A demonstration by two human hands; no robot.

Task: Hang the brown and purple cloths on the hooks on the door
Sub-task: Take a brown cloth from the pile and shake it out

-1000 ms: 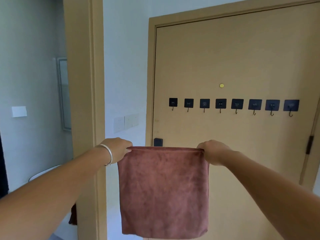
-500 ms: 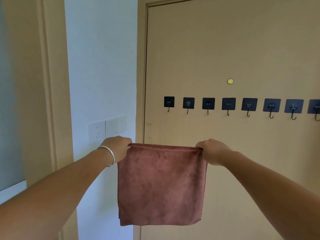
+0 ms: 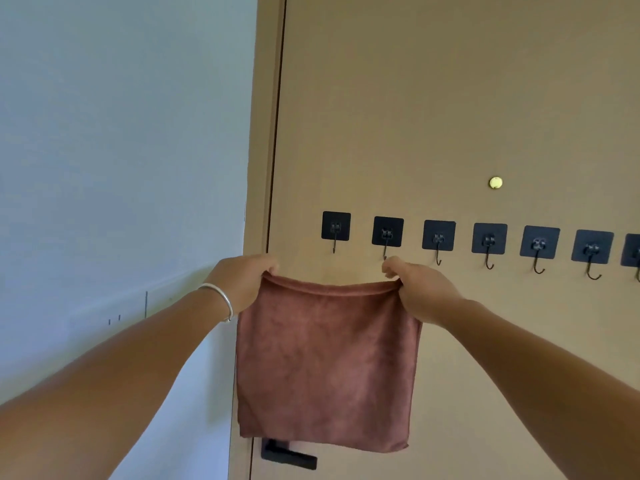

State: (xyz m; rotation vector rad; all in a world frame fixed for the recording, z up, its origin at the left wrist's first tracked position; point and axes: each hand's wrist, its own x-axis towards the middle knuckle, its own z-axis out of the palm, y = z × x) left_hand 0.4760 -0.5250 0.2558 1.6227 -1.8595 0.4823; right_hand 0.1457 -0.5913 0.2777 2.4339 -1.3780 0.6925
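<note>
A folded brown cloth (image 3: 327,365) hangs flat in front of the tan door (image 3: 450,116). My left hand (image 3: 242,284), with a silver bangle on the wrist, pinches its top left corner. My right hand (image 3: 419,289) pinches the top right corner, just under the second hook (image 3: 387,237). The cloth's top edge sags slightly below the first hook (image 3: 335,230). Several black square adhesive hooks run in a row to the right across the door. No purple cloth is in view.
A white wall (image 3: 121,150) with a socket plate lies to the left of the door frame (image 3: 263,133). A black door handle (image 3: 287,453) shows below the cloth. A brass peephole (image 3: 495,182) sits above the hooks.
Both hands have lifted the brown cloth up toward the two leftmost hooks. The view has closed in on the door, and the handle now shows under the cloth.
</note>
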